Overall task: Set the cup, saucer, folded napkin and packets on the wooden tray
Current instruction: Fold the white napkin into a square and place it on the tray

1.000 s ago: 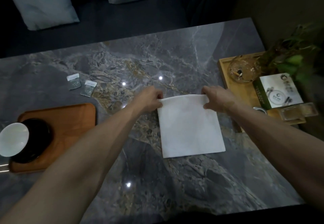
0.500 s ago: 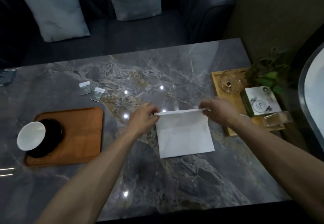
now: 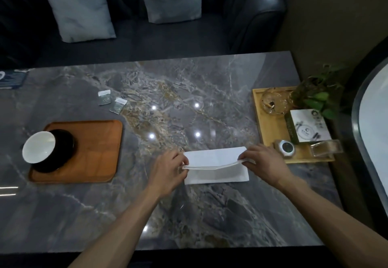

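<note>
A white napkin lies on the marble table, its far edge lifted and folded toward me. My left hand pinches the left corner of that edge; my right hand pinches the right corner. The wooden tray sits at the left. On its left end stands a dark saucer with a white cup on it. Two small packets lie on the table beyond the tray.
A lighter wooden tray at the right holds a glass dish, a box, a round metal item and a clear container. A plant stands behind it. A dark sofa with cushions lies beyond the table.
Both hands have lifted the napkin's far edge and carried it toward me, folding the napkin over. The camera has tilted up, showing more of the sofa.
</note>
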